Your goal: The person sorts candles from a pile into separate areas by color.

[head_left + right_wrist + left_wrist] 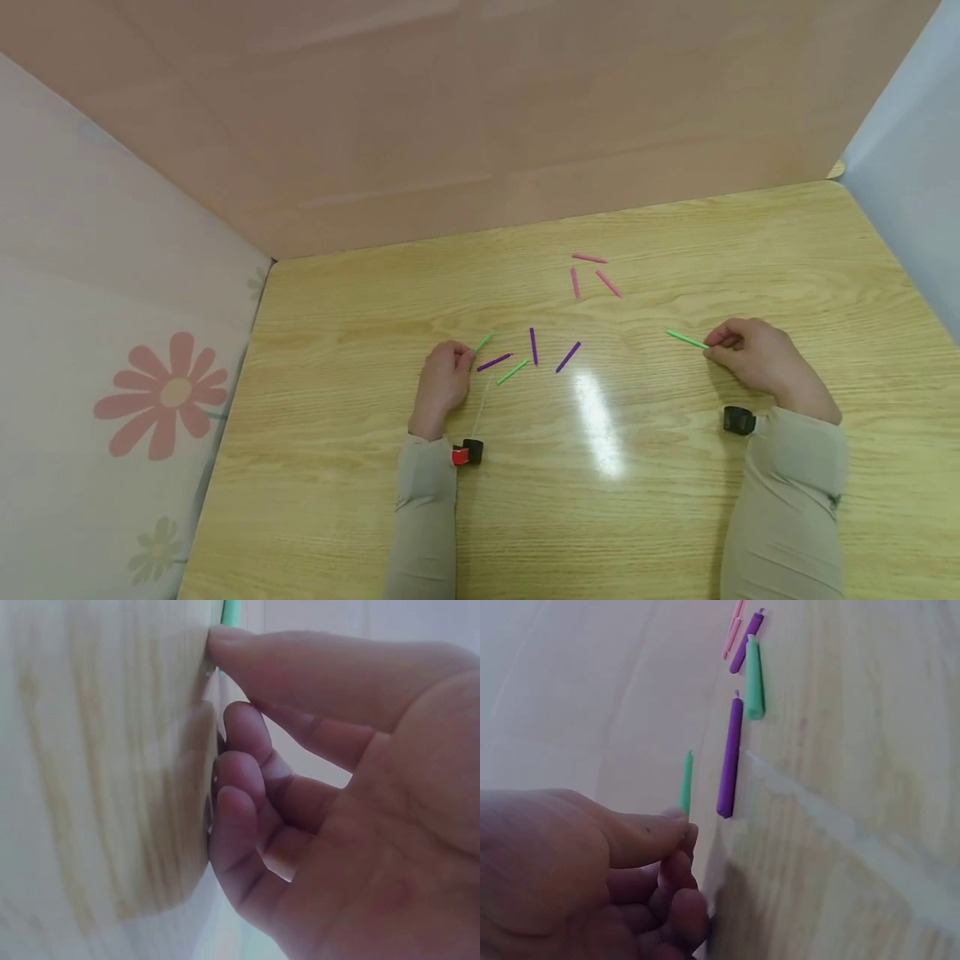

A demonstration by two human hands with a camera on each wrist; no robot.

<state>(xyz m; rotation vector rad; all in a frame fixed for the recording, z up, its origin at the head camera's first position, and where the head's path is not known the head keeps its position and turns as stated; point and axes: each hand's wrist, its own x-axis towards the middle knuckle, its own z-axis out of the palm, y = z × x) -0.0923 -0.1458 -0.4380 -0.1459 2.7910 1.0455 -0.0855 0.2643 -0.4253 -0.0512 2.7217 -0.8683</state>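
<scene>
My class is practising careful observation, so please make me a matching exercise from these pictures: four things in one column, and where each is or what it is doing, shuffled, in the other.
Column 1
1. Pink sticks
2. Purple sticks
3. Left hand
4. Right hand

Column 2
A. Pinches a green stick well apart from the other sticks
B. Lie with a loose green stick among them
C. Lie nearest the brown panel
D. Pinches a green stick close beside a purple one

Pairs: 1-C, 2-B, 3-D, 4-A
</scene>
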